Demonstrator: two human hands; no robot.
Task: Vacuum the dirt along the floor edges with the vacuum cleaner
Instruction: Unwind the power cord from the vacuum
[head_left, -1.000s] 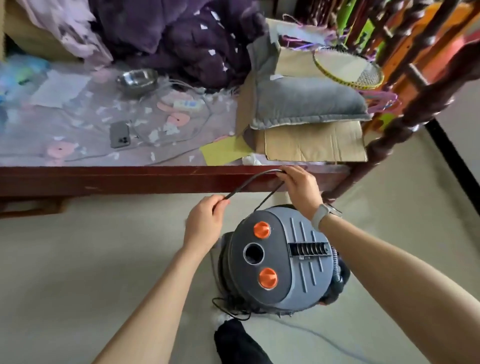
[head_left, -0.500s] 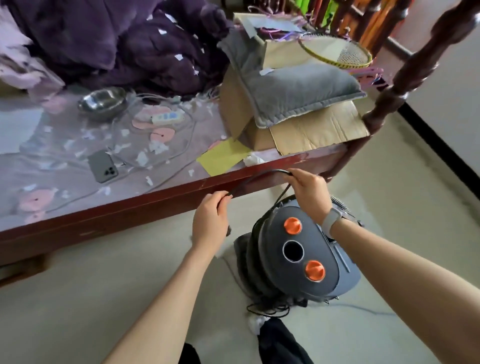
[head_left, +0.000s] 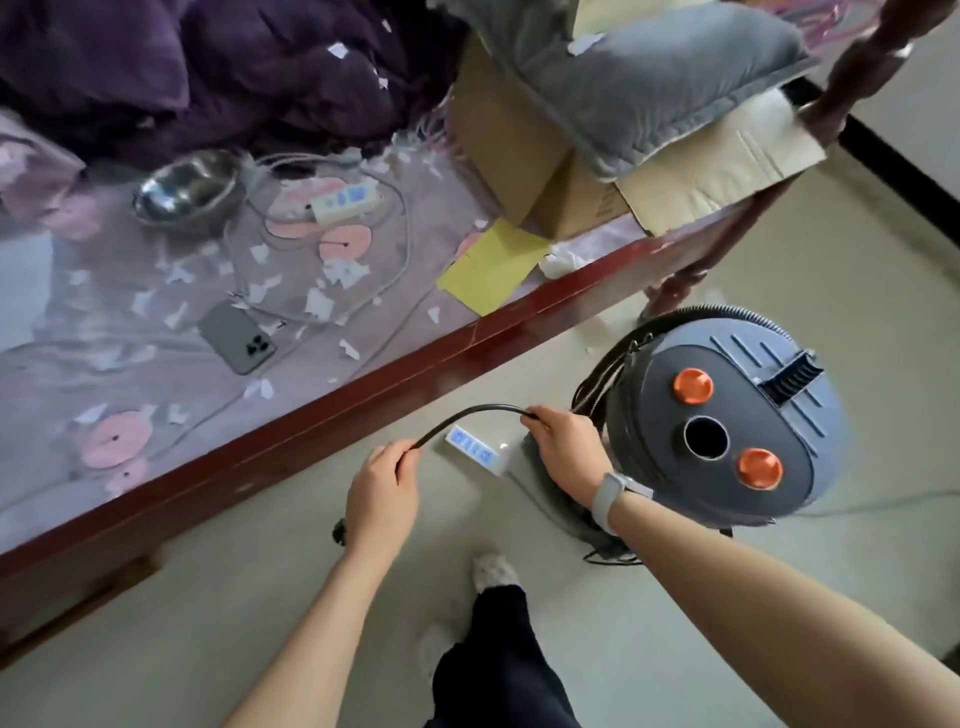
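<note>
Hands hold a black cord (head_left: 470, 418) that arches between them; left hand (head_left: 382, 496) curls round one end at 7 o'clock of the arch, right hand (head_left: 569, 449) pinches the other end at 3 o'clock, a watch (head_left: 610, 499) on its wrist; vacuum (head_left: 727, 421), a grey drum with two orange knobs and a dark round port on its lid, stands on the floor at 3 o'clock of the right hand, just beside it; a white power strip (head_left: 475, 449) lies on the floor between the hands, under the cord; bed (head_left: 363, 384) runs along 10 to 12 o'clock, its red wood edge near the hands; on it lie a phone (head_left: 236, 338), a steel bowl (head_left: 189, 189), a yellow sheet (head_left: 493, 265) and a cardboard box (head_left: 545, 171) with a grey cushion (head_left: 649, 78) on top; a foot (head_left: 493, 569) shows at 6 o'clock
</note>
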